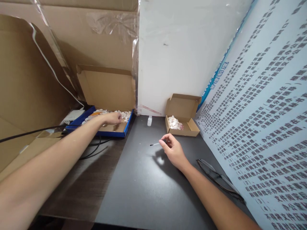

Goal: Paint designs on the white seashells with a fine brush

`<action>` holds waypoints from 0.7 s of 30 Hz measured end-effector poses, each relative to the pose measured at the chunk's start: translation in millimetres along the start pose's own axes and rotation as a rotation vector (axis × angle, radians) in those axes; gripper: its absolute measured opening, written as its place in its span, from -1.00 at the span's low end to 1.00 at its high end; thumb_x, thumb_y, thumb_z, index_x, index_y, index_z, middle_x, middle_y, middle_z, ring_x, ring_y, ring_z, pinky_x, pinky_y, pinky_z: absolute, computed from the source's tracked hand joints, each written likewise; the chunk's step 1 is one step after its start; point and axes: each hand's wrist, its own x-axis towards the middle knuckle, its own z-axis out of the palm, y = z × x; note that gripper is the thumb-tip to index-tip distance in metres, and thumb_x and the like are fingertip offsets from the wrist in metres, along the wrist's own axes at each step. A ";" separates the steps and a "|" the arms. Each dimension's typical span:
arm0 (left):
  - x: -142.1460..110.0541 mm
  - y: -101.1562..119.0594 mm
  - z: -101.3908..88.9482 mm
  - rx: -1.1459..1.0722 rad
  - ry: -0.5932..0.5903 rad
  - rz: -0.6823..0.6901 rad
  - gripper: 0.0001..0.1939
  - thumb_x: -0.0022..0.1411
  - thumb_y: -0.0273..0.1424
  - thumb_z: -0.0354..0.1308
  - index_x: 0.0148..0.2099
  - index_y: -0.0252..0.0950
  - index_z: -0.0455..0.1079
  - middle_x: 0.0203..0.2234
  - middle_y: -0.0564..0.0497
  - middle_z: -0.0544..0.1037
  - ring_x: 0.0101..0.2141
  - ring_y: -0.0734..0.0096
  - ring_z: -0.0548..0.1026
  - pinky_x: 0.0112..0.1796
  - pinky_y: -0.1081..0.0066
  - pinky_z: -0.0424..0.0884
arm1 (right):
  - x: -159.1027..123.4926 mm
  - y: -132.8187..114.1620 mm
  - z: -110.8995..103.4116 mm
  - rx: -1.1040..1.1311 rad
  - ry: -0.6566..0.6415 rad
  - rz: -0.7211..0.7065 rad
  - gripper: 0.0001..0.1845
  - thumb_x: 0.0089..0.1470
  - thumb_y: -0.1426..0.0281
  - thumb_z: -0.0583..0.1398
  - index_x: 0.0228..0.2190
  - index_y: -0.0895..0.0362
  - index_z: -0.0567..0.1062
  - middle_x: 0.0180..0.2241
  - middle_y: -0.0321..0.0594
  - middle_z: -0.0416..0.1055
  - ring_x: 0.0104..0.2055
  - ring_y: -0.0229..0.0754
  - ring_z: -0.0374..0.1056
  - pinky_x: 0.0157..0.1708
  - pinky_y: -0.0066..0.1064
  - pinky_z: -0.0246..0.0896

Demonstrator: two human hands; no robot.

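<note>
My left hand (112,118) reaches far out into a flat blue-edged cardboard box (105,131) at the back left, its fingers curled among several small white pieces (124,114) that lie in it. What those fingers hold, if anything, is hidden. My right hand (173,150) hovers over the dark table (144,182) and pinches a thin white brush with a dark tip (154,144), which points left. Behind it stands a small open brown box (189,126) with a heap of white pieces (174,123) inside.
A tiny clear bottle (149,120) stands at the back by the white wall. A printed poster (259,121) leans along the right side, with a pair of glasses (216,177) at its foot. Cardboard sheets and black cables (93,153) fill the left.
</note>
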 end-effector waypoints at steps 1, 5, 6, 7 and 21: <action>-1.9 1.0 -2.2 -0.079 -0.005 0.045 -0.82 -0.10 -0.38 0.10 -0.36 -0.30 0.31 -0.47 -0.04 0.41 -0.45 0.36 0.37 -0.44 0.45 0.25 | 0.1 -0.2 -0.1 -0.002 0.001 0.001 -0.43 0.02 -0.05 0.08 -0.25 0.24 0.29 -0.54 -0.31 0.08 -0.53 -0.60 -0.02 -0.52 -0.77 -0.05; -9.2 7.1 -9.9 -0.481 -0.091 0.242 -0.74 -0.04 -0.28 0.15 -0.27 -0.28 0.35 -0.40 -0.02 0.42 -0.38 0.41 0.37 -0.34 0.47 0.31 | 0.3 -0.4 -0.4 -0.015 0.013 0.005 -0.44 0.02 -0.04 0.08 -0.26 0.24 0.29 -0.53 -0.30 0.10 -0.53 -0.60 0.00 -0.51 -0.77 -0.03; -10.7 8.5 -11.1 -0.535 -0.115 0.266 -0.75 -0.05 -0.29 0.18 -0.29 -0.29 0.35 -0.41 -0.02 0.41 -0.37 0.41 0.37 -0.33 0.46 0.32 | 0.4 -0.4 -0.4 -0.017 0.016 0.005 -0.44 0.02 -0.04 0.08 -0.26 0.24 0.29 -0.52 -0.30 0.11 -0.52 -0.60 0.01 -0.51 -0.76 -0.03; -11.8 9.6 -11.8 -0.560 -0.130 0.275 -0.76 -0.07 -0.29 0.19 -0.31 -0.29 0.36 -0.42 -0.01 0.41 -0.37 0.41 0.38 -0.31 0.46 0.32 | 0.5 -0.3 -0.4 -0.018 0.018 0.005 -0.43 0.01 -0.04 0.08 -0.26 0.25 0.29 -0.51 -0.30 0.11 -0.52 -0.59 0.01 -0.51 -0.76 -0.02; -10.1 3.8 -10.3 -0.472 -0.093 0.216 -0.73 0.04 -0.18 0.15 -0.30 -0.28 0.39 -0.34 -0.03 0.48 -0.30 0.38 0.41 -0.32 0.47 0.32 | -0.4 -0.7 -0.2 -0.014 0.017 0.005 -0.43 0.01 -0.05 0.09 -0.26 0.25 0.29 -0.51 -0.29 0.11 -0.52 -0.60 0.00 -0.51 -0.77 -0.02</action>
